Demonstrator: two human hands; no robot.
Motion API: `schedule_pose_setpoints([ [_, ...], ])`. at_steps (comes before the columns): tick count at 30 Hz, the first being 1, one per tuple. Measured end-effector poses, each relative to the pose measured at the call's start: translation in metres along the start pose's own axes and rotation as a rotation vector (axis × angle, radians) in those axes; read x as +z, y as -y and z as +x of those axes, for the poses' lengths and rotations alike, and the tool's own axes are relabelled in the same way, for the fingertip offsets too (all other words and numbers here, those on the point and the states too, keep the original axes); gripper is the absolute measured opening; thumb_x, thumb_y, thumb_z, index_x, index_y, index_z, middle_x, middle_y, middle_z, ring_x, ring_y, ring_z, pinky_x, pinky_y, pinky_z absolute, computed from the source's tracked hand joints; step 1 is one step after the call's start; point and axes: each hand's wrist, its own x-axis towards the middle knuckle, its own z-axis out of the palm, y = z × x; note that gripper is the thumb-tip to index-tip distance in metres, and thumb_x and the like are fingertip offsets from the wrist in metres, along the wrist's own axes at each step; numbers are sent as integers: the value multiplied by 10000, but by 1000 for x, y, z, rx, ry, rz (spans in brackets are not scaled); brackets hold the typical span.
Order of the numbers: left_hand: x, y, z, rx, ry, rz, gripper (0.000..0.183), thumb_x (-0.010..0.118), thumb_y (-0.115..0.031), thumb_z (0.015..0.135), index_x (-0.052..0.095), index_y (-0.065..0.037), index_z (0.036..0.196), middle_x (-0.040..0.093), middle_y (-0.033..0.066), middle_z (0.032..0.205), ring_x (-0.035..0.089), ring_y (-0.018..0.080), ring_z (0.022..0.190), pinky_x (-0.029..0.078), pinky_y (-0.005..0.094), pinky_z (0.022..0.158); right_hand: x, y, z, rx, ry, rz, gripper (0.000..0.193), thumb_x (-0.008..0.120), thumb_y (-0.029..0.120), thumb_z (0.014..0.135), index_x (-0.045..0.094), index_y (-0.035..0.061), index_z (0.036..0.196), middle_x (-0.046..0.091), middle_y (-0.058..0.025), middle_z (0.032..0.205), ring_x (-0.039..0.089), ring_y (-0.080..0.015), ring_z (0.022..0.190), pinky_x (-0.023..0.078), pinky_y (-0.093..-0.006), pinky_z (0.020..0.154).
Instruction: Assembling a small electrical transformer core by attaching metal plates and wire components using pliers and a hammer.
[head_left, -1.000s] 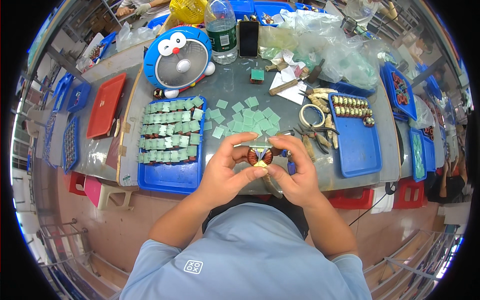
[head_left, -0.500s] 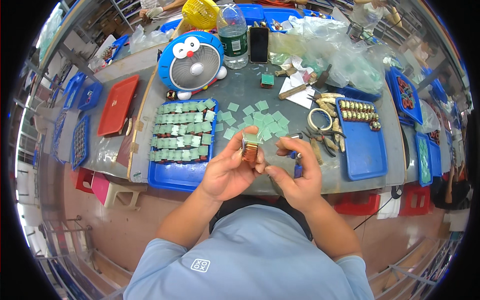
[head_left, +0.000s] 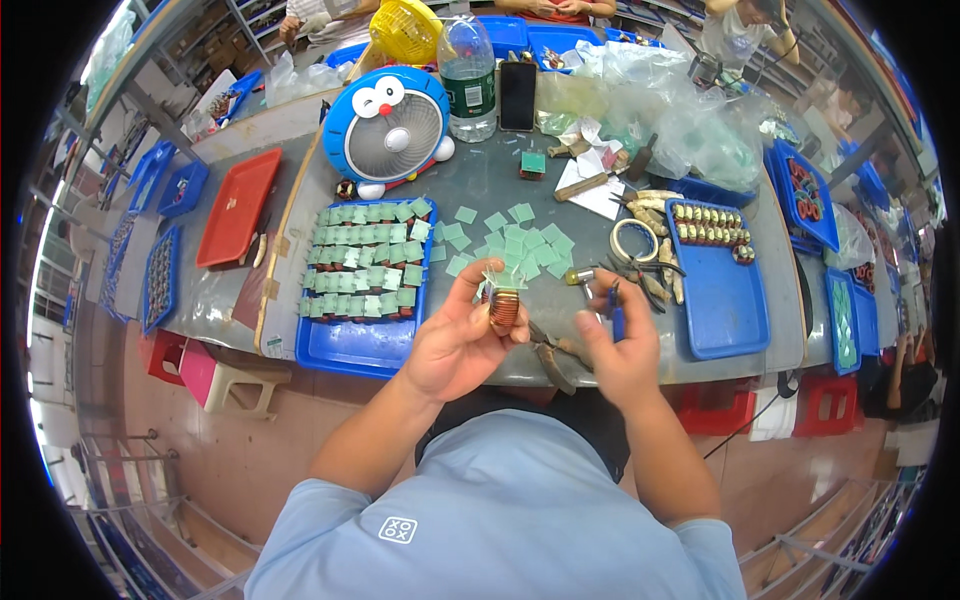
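Observation:
My left hand (head_left: 455,345) pinches a copper-wound coil (head_left: 505,308) upright between thumb and fingers. A thin green square plate sits at the coil's top, with fine wire ends by it. My right hand (head_left: 625,350), a little to the right, is closed around a small blue-handled tool (head_left: 617,312); its exact kind is hidden by the fingers. Loose green square plates (head_left: 515,240) lie scattered just beyond my hands. On the left, a blue tray (head_left: 345,350) holds rows of coils topped with green plates. A blue tray (head_left: 725,300) on the right holds rows of yellowish wound coils.
Pliers (head_left: 655,288), a tape roll (head_left: 633,240) and worn pale finger-shaped pieces (head_left: 668,255) lie by the right tray. A blue fan (head_left: 390,130), a bottle (head_left: 468,85) and a phone (head_left: 517,95) stand behind. Plastic bags (head_left: 690,110) heap at back right. A red tray (head_left: 238,208) lies left.
My right hand has moved right, away from the coil, with the blue-handled tool still in it. My left hand keeps the coil, turned slightly. A dark tool at the table's front edge now shows between my hands.

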Motion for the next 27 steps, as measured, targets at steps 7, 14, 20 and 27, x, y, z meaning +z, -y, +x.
schedule_pose_setpoints([
  [7,-10,-2,2,-95,-180,-124,487,553,-328,1026,437,-116,1448,617,96,1095,577,185,934,431,367,885,-44,-98,-25,-66,-24,-846,435,755,145,811,615,14,1201,623,-189,1064,591,-389,976,467,-482,876],
  [14,-23,1,4,-145,-334,33,716,264,-625,1043,608,-26,1233,632,49,782,556,185,657,451,363,763,8,-68,-50,-157,175,-618,427,759,188,804,626,15,1171,585,-178,1190,541,-388,1098,448,-481,909],
  [20,-33,2,8,-158,-454,118,763,260,-633,1044,638,24,1132,628,54,758,549,172,683,451,336,728,41,-66,-59,-58,271,-666,564,846,253,722,635,27,1194,592,-138,1154,552,-340,1044,433,-445,891],
  [27,-54,-3,0,-177,-552,456,700,278,-591,1060,637,11,1049,635,86,778,605,173,703,466,277,617,30,-76,-44,17,381,-575,463,814,189,778,661,-4,1170,642,-135,1018,593,-322,931,480,-422,832],
])
